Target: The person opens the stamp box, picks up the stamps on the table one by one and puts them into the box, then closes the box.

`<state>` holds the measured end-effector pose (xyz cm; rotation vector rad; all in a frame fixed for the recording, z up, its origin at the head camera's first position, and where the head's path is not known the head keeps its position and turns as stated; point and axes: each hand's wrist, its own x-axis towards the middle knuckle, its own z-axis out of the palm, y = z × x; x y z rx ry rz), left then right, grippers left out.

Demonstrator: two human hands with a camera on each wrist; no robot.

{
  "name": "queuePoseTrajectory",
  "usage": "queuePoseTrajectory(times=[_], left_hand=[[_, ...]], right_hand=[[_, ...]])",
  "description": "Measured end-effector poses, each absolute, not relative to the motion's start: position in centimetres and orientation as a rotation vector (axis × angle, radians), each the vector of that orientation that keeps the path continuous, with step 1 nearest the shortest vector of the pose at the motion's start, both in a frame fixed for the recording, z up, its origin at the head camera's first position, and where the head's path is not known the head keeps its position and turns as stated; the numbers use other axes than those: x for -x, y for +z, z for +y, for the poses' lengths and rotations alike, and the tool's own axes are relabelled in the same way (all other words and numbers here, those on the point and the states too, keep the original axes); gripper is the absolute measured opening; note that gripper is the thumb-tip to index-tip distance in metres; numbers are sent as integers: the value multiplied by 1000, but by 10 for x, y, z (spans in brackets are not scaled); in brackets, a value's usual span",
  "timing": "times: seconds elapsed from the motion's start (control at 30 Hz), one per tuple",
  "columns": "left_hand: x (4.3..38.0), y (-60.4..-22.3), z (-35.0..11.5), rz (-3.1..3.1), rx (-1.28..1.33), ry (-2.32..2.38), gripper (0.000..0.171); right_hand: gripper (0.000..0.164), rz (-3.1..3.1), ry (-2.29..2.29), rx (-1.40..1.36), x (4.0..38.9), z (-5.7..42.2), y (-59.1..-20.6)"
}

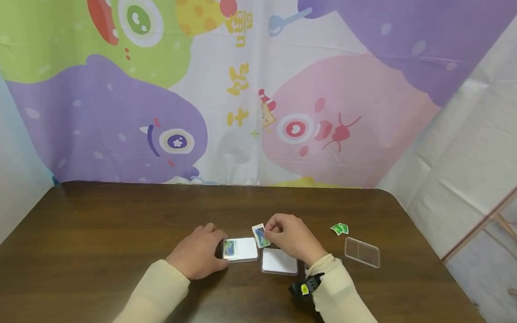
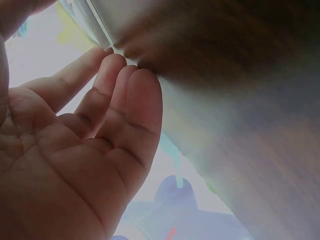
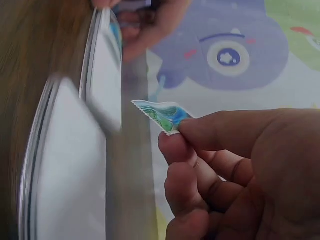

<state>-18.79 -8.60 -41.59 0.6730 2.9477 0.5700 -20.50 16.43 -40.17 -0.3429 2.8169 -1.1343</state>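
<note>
My right hand [image 1: 293, 236] pinches a postage stamp [image 1: 260, 235] between thumb and forefinger. Its blue-green picture and toothed white edge show in the right wrist view, where the stamp [image 3: 162, 116] is held above two shallow clear cases. With thumb and forefinger at its left end, my left hand [image 1: 199, 253] holds the first case [image 1: 248, 249], which has a white backing. A similar stamp [image 1: 230, 249] lies on that backing at the left. The second case [image 1: 280, 261], also white inside, sits just to the right and nearer to me, partly under the right hand.
On the right of the brown table [image 1: 88, 233] lie small green stamps [image 1: 339, 229], overlapping each other. A clear plastic lid [image 1: 362, 252] rests nearer to me. A cartoon-printed curtain [image 1: 239, 148] hangs behind the table's far edge.
</note>
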Motion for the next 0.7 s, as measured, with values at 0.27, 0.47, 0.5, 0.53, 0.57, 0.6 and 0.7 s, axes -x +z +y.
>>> queuePoseTrajectory(times=[0.27, 0.47, 0.5, 0.53, 0.57, 0.6, 0.7], left_hand=[[192, -421, -85, 2966, -662, 581, 48], [192, -422, -85, 2963, -650, 594, 48], [191, -422, -85, 2963, -648, 594, 48], [191, -421, -85, 2962, -648, 593, 48], [191, -421, -85, 2960, -645, 591, 49], [191, -421, -85, 2959, -644, 589, 49], [190, -420, -86, 2956, -639, 590, 50]], right_hand=[[7, 2779, -1117, 333, 205, 140, -405], [11, 2840, -1027, 303, 205, 137, -410], [11, 2859, -1017, 303, 205, 136, -410], [12, 2874, -1013, 303, 204, 136, -410], [12, 2887, -1009, 296, 204, 135, -410], [13, 2894, -1007, 292, 204, 134, -410], [16, 2904, -984, 302, 203, 132, -412]])
